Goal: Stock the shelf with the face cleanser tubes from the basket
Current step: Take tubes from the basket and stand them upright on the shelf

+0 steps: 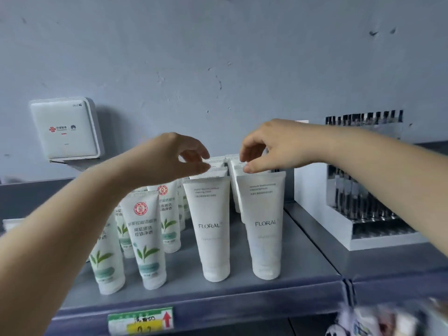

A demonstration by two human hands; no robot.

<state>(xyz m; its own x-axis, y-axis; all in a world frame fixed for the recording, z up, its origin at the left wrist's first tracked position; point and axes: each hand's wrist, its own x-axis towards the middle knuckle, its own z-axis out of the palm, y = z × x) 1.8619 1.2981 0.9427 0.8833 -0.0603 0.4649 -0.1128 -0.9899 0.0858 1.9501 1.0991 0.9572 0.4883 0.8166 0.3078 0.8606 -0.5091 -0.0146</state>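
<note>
Router box [65,129]: at the left of the frame I saw a white, smooth plastic square with rounded corners, mounted on the grey wall.
Leaf-print tubes [148,241]: lower left, matte white tubes with green leaves and a red round seal stood cap-down.
Left hand [169,158]: at centre, I saw its fingers curled, thumb and fingertips pinching the crimped top of a rear tube.
FLORAL tubes [213,229]: centre, on the grey metal shelf [242,294]; plain white, soft-looking, tapering from flat crimp to round cap, in two rows running back.
Right hand [271,146]: right of centre, its thumb and fingers pinched a rear tube's top.
Display box [339,214]: far right, white, holding glossy dark-and-silver sticks.
</note>
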